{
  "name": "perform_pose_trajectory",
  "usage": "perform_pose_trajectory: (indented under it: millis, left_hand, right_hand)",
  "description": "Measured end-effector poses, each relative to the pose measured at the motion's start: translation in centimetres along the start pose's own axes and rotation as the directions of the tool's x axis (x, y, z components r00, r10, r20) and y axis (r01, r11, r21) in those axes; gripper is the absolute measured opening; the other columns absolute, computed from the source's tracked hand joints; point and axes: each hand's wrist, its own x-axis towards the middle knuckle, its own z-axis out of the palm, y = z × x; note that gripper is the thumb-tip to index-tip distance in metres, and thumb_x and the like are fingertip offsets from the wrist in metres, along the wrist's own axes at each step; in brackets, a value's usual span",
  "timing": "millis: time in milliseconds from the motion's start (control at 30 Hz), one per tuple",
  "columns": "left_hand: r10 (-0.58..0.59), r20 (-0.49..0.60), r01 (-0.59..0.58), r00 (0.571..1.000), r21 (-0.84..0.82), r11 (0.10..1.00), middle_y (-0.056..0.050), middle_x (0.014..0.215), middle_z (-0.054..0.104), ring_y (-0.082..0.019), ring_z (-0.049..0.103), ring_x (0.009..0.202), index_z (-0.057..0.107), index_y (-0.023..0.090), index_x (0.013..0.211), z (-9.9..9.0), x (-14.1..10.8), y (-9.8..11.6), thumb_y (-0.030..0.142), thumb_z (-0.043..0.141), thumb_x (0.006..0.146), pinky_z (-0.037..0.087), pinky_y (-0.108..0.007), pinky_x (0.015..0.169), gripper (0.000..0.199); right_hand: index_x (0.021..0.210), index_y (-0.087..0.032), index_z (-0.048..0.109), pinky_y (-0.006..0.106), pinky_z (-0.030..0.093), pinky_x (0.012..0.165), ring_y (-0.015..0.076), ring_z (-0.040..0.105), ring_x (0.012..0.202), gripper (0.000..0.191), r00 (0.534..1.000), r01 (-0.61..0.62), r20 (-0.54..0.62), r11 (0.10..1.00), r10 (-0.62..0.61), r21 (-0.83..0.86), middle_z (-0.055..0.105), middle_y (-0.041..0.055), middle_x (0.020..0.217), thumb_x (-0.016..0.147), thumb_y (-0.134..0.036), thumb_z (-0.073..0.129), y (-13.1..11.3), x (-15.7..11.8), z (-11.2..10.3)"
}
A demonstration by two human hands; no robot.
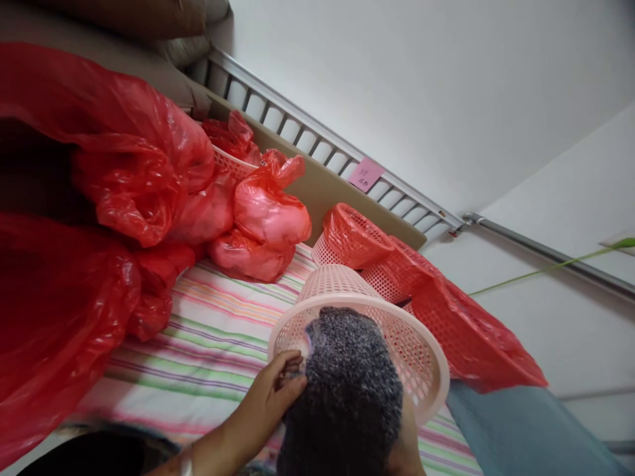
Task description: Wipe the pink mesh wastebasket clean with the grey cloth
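Fuzzy cloth (350, 380) at basket (335, 284) mouth, likely soft, light, floppy, best bunched from both sides; left hand (278, 390) half-curled at its left edge, right hand (407, 439) mostly hidden behind it, grips unclear.

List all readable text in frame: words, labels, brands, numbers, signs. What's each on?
"511" or "311" (first digit unclear): handwritten, pink note on the metal rail.
Second line, same note: too small and blurred to read.
No text seen on the pink mesh basket or dark speckled fabric.
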Motion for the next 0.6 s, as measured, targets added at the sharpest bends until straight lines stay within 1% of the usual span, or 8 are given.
perform_pose_trajectory:
  millis: [33, 100, 167, 233, 300, 367, 467, 600]
  left_hand:
    - [-0.081, 0.038, 0.085, 0.996, -0.112, 0.990, -0.013, 0.128, 0.055, -0.027, 0.047, 0.121, 0.049, 0.017, 0.125, 0.2, 0.1, -0.4, 0.043, 0.055, 0.081, 0.032, -0.042, 0.104, 0.051]
    - [-0.157, 0.202, 0.218, 0.967, -0.331, 0.918, -0.012, 0.133, 0.052, -0.027, 0.042, 0.126, 0.049, 0.015, 0.127, 0.5, 0.4, -1.0, 0.045, 0.054, 0.081, 0.024, -0.042, 0.109, 0.055]
    - [-0.122, 0.417, 0.346, 0.901, -0.519, 0.782, -0.011, 0.129, 0.056, -0.025, 0.044, 0.125, 0.054, 0.014, 0.123, 0.8, 0.5, -1.3, 0.046, 0.048, 0.085, 0.022, -0.040, 0.110, 0.050]
    - [-0.045, 0.543, 0.438, 0.839, -0.624, 0.647, -0.012, 0.125, 0.059, -0.026, 0.048, 0.122, 0.057, 0.012, 0.120, 1.1, 0.5, -1.3, 0.041, 0.048, 0.085, 0.024, -0.041, 0.110, 0.046]
    - [0.000, 0.543, 0.435, 0.840, -0.674, 0.598, -0.014, 0.124, 0.060, -0.027, 0.050, 0.120, 0.057, 0.011, 0.120, 1.4, 0.6, -1.2, 0.031, 0.056, 0.082, 0.026, -0.043, 0.108, 0.044]
    - [0.014, 0.471, 0.372, 0.882, -0.712, 0.595, -0.014, 0.127, 0.057, -0.028, 0.049, 0.121, 0.053, 0.014, 0.124, 1.4, 0.8, -1.1, 0.019, 0.064, 0.075, 0.028, -0.044, 0.107, 0.050]
    - [-0.032, 0.358, 0.301, 0.933, -0.729, 0.615, -0.010, 0.133, 0.053, -0.027, 0.050, 0.120, 0.044, 0.025, 0.131, 1.0, 1.4, -0.9, 0.007, 0.069, 0.067, 0.031, -0.044, 0.105, 0.071]
    - [-0.079, 0.281, 0.261, 0.956, -0.701, 0.664, -0.008, 0.138, 0.046, -0.027, 0.051, 0.119, 0.033, 0.031, 0.137, -0.1, 2.0, -0.6, 0.005, 0.070, 0.065, 0.035, -0.044, 0.102, 0.085]
  right_hand:
    - [0.097, -0.026, 0.071, 0.045, 0.039, 0.097, 0.0266, 0.057, 0.106, 0.052, 0.999, -0.033, -0.018, 0.998, 0.034, 0.048, 0.071, 0.0070, 0.094, 0.077, -0.066, 0.045, 0.0, -0.4, 0.0]
    - [0.101, -0.025, 0.070, 0.047, 0.036, 0.098, 0.0281, 0.056, 0.108, 0.063, 0.995, -0.084, -0.042, 0.986, 0.091, 0.144, 0.071, 0.0080, 0.095, 0.075, -0.073, 0.039, 0.1, -1.2, 0.0]
    - [0.102, -0.024, 0.070, 0.049, 0.034, 0.099, 0.0301, 0.055, 0.109, 0.069, 0.991, -0.116, -0.046, 0.973, 0.128, 0.199, 0.070, 0.0096, 0.097, 0.071, -0.077, 0.038, 0.3, -1.6, -0.1]
    - [0.102, -0.023, 0.070, 0.049, 0.033, 0.099, 0.0311, 0.054, 0.110, 0.070, 0.986, -0.143, -0.054, 0.963, 0.159, 0.229, 0.070, 0.0104, 0.098, 0.069, -0.078, 0.041, 0.5, -1.7, -0.4]
    - [0.104, -0.023, 0.069, 0.049, 0.033, 0.100, 0.0311, 0.054, 0.110, 0.070, 0.978, -0.177, -0.066, 0.951, 0.200, 0.255, 0.070, 0.0102, 0.099, 0.068, -0.078, 0.043, 0.7, -1.6, -1.0]
    - [0.106, -0.022, 0.068, 0.050, 0.033, 0.099, 0.0311, 0.054, 0.111, 0.072, 0.966, -0.217, -0.072, 0.934, 0.246, 0.282, 0.069, 0.0102, 0.099, 0.068, -0.078, 0.044, 1.0, -1.4, -1.9]
    - [0.104, -0.020, 0.068, 0.051, 0.035, 0.098, 0.0307, 0.054, 0.111, 0.070, 0.944, -0.278, -0.084, 0.909, 0.318, 0.311, 0.069, 0.0107, 0.100, 0.068, -0.076, 0.047, 1.9, -1.4, -3.4]
    - [0.096, -0.019, 0.070, 0.048, 0.038, 0.097, 0.0294, 0.056, 0.108, 0.047, 0.934, -0.307, -0.093, 0.908, 0.345, 0.286, 0.069, 0.0096, 0.100, 0.067, -0.055, 0.066, 3.6, -1.9, -4.0]
